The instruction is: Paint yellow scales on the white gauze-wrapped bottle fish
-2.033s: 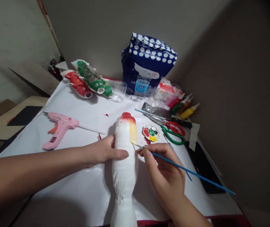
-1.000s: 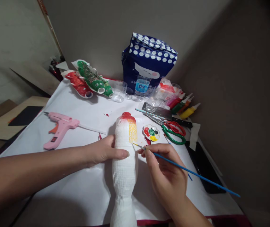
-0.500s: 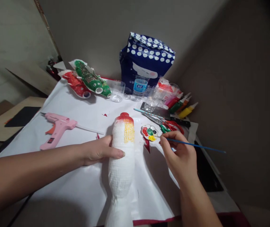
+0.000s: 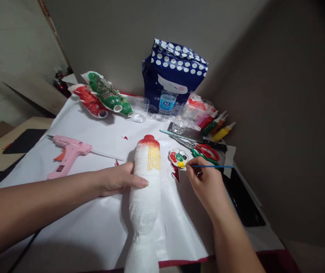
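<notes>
Moved to the palette [image 4: 179,157], right hand's [image 4: 205,182] brush [image 4: 210,166] lies level, tip leftward.

The bottle [image 4: 145,189] at the centre of the frame is wrapped in white paper towel, matt and rough with an embossed grid, its top coated in red and yellow paint. White sheet paper [image 4: 100,212], smooth with a faint sheen, covers the bench. At left lies a pink glue gun [image 4: 67,153] of smooth matt plastic. The scissors [image 4: 204,151] right of centre have metal blades and glossy plastic handles. Upper centre, the blue dotted bag [image 4: 175,74] looks like shiny plastic film, with clear plastic cups [image 4: 140,109] before it.
</notes>
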The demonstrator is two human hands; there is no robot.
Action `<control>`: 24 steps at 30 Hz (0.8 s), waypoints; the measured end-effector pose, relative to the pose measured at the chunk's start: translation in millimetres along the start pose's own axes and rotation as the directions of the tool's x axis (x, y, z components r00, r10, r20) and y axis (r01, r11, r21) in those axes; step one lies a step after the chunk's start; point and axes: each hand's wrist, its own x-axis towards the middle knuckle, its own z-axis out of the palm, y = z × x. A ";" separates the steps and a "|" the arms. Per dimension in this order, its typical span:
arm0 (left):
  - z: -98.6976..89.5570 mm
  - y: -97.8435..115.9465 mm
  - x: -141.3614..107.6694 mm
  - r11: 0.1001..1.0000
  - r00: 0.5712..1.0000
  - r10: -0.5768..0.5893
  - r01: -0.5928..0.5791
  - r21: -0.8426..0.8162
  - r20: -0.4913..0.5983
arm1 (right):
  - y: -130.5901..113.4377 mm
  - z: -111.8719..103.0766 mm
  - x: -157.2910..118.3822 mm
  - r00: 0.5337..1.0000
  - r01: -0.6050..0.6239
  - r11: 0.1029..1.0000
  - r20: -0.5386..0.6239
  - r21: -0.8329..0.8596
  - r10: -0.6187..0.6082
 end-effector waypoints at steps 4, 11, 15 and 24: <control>-0.2 0.1 0.6 1.000 1.000 0.005 -0.004 -0.007 0.020 | -0.9 0.6 0.2 1.000 0.000 1.000 -0.003 -0.006 0.000; -3.2 -3.0 1.4 1.000 1.000 -0.003 0.003 -0.014 -0.005 | 0.6 2.7 0.9 0.999 0.020 1.000 -0.028 0.000 -0.020; -2.8 -3.3 1.1 1.000 1.000 -0.005 0.005 -0.023 -0.003 | -8.5 2.5 -4.4 0.982 0.062 0.993 -0.182 0.101 -0.043; 1.9 -0.6 0.2 0.998 0.999 0.038 -0.036 -0.055 0.029 | -57.5 5.8 -45.7 0.933 0.344 0.808 -0.269 0.477 -0.238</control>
